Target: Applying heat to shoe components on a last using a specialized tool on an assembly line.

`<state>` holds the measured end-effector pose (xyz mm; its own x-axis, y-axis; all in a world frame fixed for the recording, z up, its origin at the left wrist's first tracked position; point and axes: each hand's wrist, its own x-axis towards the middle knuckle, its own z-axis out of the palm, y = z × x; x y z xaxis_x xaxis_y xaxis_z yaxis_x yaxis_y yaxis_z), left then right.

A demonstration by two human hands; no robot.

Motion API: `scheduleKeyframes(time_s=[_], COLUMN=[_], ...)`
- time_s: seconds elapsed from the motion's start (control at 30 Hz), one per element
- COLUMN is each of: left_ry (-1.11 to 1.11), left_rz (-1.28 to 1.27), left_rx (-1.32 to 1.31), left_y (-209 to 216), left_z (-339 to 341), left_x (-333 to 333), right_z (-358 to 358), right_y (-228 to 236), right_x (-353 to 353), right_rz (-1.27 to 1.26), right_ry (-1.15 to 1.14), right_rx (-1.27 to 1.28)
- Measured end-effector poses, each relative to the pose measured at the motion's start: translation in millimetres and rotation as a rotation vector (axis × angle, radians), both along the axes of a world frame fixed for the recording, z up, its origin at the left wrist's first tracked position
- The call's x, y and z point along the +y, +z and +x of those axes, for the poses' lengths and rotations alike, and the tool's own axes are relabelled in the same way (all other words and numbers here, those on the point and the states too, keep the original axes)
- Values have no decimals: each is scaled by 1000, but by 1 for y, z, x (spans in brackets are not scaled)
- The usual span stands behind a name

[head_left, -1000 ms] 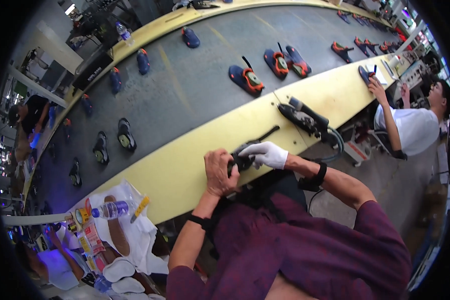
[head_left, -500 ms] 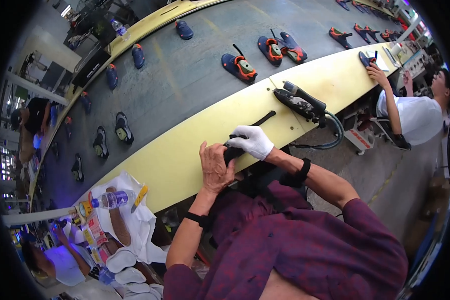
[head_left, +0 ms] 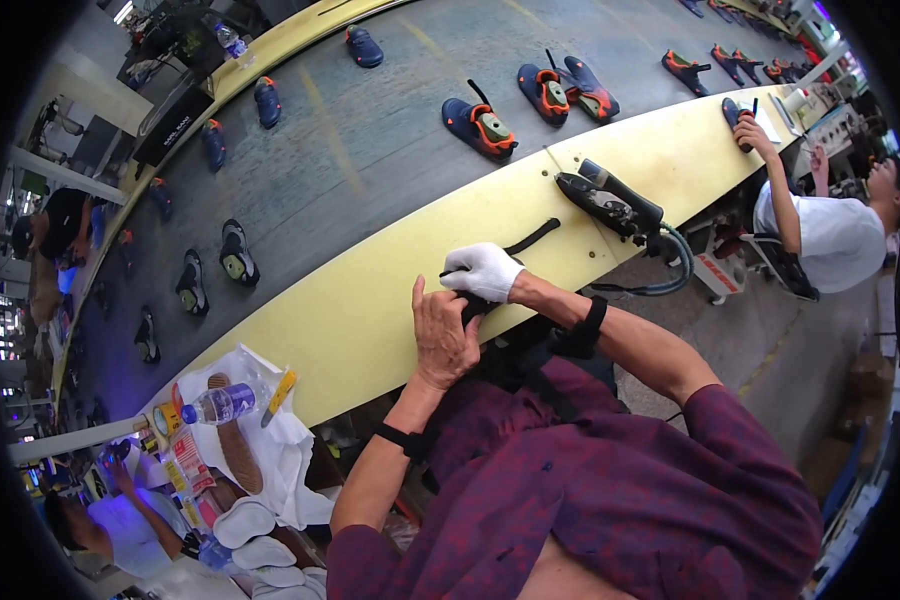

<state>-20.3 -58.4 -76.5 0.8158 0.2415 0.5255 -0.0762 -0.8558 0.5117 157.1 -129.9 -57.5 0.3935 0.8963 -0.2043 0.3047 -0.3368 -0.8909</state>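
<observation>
At the near edge of the pale yellow bench, a black shoe-like item (head_left: 477, 308) sits between my two hands, mostly covered by them. My bare left hand (head_left: 444, 335) is closed against its left side, index finger pointing up. My right hand (head_left: 484, 271), in a white glove, pinches at its top; what lies under the fingertips is hidden. A narrow black strap (head_left: 535, 236) stretches over the bench to the right of the glove; whether it joins the held item cannot be made out.
A black hand tool with a hose (head_left: 610, 205) lies right on the bench (head_left: 370, 310). Beyond, a grey conveyor (head_left: 370, 150) carries several navy-and-orange shoes (head_left: 478, 128). At left are a water bottle (head_left: 220, 402), a yellow-handled cutter (head_left: 279, 396) and insoles (head_left: 242, 522). A co-worker (head_left: 830, 230) holds a shoe at right.
Both hands remain on the black item; my gloved right hand has shifted slightly left and up, and my left hand slightly right. The camera view has moved a little.
</observation>
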Motion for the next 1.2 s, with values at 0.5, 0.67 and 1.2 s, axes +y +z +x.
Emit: scheduleKeyframes(time_s=[0.5,0.67,1.2], left_ry=[124,174,337], left_rz=[23,-213,-123], left_rx=[-26,142,762], left_y=[-2,5,79], left_z=[-5,-1,43], left_x=[-13,-20,-33], right_z=[3,3,189], right_y=[-9,-29,50], right_x=[40,25,-156], right_rz=[-253,-171,-204], right_ry=[340,72,-315], right_rx=[-316,-432,-632])
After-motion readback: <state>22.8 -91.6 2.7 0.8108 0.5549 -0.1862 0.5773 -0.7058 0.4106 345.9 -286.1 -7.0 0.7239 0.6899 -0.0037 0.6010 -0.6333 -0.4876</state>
